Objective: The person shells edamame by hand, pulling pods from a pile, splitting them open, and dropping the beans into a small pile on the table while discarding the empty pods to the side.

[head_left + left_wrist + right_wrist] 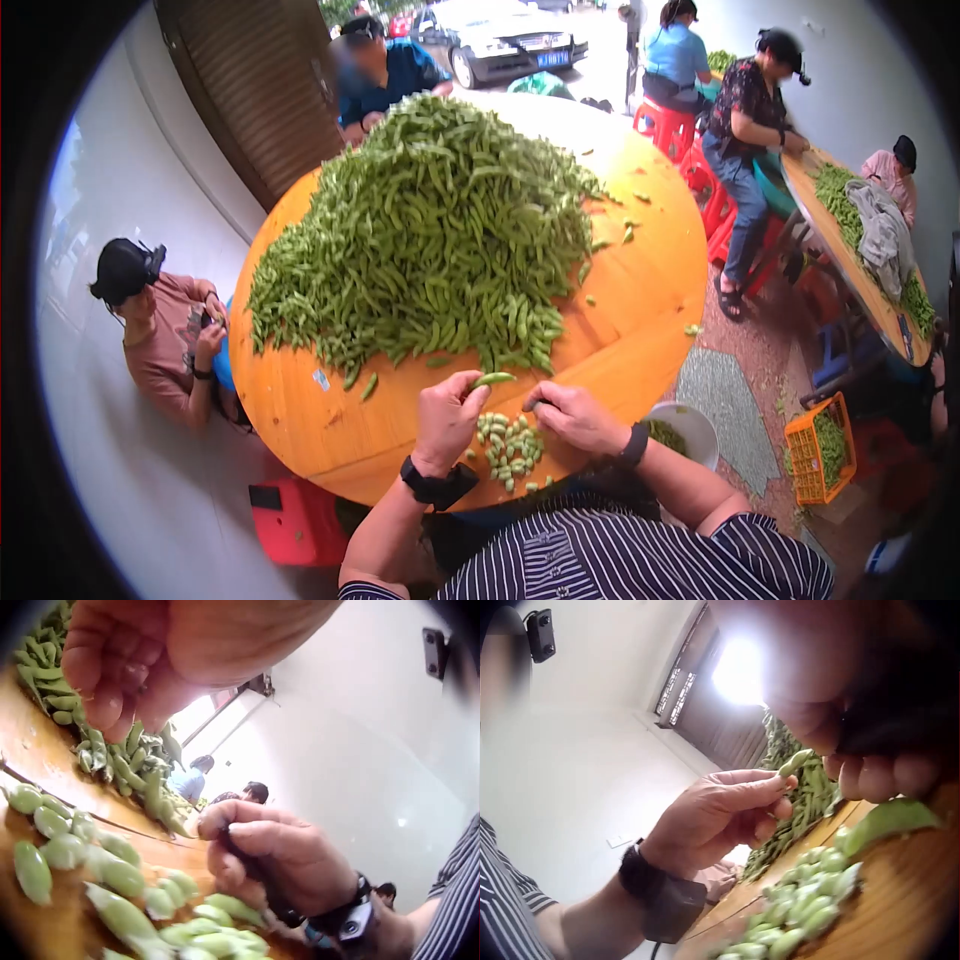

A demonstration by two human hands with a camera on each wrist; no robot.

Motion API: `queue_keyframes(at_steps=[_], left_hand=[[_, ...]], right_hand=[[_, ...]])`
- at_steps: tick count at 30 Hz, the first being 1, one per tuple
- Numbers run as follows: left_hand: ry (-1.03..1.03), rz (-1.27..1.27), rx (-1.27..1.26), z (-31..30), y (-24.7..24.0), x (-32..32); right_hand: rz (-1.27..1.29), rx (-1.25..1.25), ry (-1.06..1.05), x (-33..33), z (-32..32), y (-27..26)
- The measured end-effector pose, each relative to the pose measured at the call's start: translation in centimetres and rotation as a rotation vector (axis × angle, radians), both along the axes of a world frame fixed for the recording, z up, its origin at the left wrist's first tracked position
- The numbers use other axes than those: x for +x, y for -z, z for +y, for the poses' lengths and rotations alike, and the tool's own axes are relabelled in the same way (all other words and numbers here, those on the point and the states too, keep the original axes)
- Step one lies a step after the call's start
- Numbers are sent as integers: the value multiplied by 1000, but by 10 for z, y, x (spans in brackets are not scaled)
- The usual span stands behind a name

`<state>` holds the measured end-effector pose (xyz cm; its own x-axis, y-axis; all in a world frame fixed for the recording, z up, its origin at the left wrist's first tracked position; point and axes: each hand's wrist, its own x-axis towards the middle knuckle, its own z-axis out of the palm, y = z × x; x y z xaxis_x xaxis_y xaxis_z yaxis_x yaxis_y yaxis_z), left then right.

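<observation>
"Shelling looks like the present step, doesn't it?"

"I'd judge so. The left hand (450, 415) pinches a single green pod (494, 379) between thumb and finger, raised over the near side of the table (640, 330), and bare beans (508, 445) lie loose just below."

"And the right hand (583, 418)?"

"Apart from the left, near it, its fingers curled round a small dark object (540, 402). I can't tell what that is. In the head view there's a gap between it and the pod."

"So what does the next move call for?"

"Probably bringing the two together, holding the pod steady and opening it without crushing what's inside."

"What's the surface like?"

"Round, orange-toned wood. A great mound of whole pods (430, 220) covers much of the far side, so plenty seems left to do."

"And the room?"

"A white bucket (706, 436) stands by the table's right edge; an orange crate (806, 462) with green stuff inside sits farther off on the floor. There's a person in pink (165, 340) at the left, and another in dark blue (400, 70) behind the mound. Off right, a second table (808, 180) bears more pods and a grey cloth (880, 225). A car (515, 45) shows outside."
</observation>
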<state>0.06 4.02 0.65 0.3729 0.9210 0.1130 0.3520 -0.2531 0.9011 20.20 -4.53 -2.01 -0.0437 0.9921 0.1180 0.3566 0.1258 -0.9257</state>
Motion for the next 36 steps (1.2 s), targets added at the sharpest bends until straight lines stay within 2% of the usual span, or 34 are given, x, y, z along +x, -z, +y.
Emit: queue_keyframes(at_steps=[3,5,8,10,12,13,14,15,16,18,19,21,24,26,33,36], left_hand=[[-4,-85,-34,-27,0,-3],[0,39,190,-43,-6,-3],[3,54,277,-55,-2,-3],[-8,35,241,-61,3,0],[-17,-86,263,-63,11,3],[-17,-87,255,-63,13,4],[-39,-164,84,-67,17,5],[-61,-241,-78,-67,19,5],[-62,-241,-86,-68,19,6],[-74,-417,-380,-68,16,7],[-73,-440,-441,-68,13,7],[-74,-432,-473,-67,10,6],[-62,-425,-506,-69,11,7],[-52,-426,-511,-70,13,7],[-49,-393,-474,-71,15,8],[-47,-397,-450,-71,18,11]], right_hand=[[335,-254,-116,-20,-3,-19],[418,-338,-109,-24,-3,-24],[515,-363,-78,-32,-4,-18],[440,-325,-69,-32,-5,-23],[398,-341,-71,-29,-4,-23],[245,-228,-53,-28,-4,-26],[92,-125,-35,-28,-7,-27],[92,-133,-34,-27,-8,-28],[50,-110,-32,-26,-8,-30],[8,-95,-30,-24,-10,-27],[47,-72,-18,-23,-10,-21],[85,-54,-3,-21,-10,-19],[108,-177,-12,-17,-9,-26],[36,-130,-13,-17,-9,-26],[20,-190,-22,-15,-7,-31],[-43,-124,-14,-16,-7,-27]])
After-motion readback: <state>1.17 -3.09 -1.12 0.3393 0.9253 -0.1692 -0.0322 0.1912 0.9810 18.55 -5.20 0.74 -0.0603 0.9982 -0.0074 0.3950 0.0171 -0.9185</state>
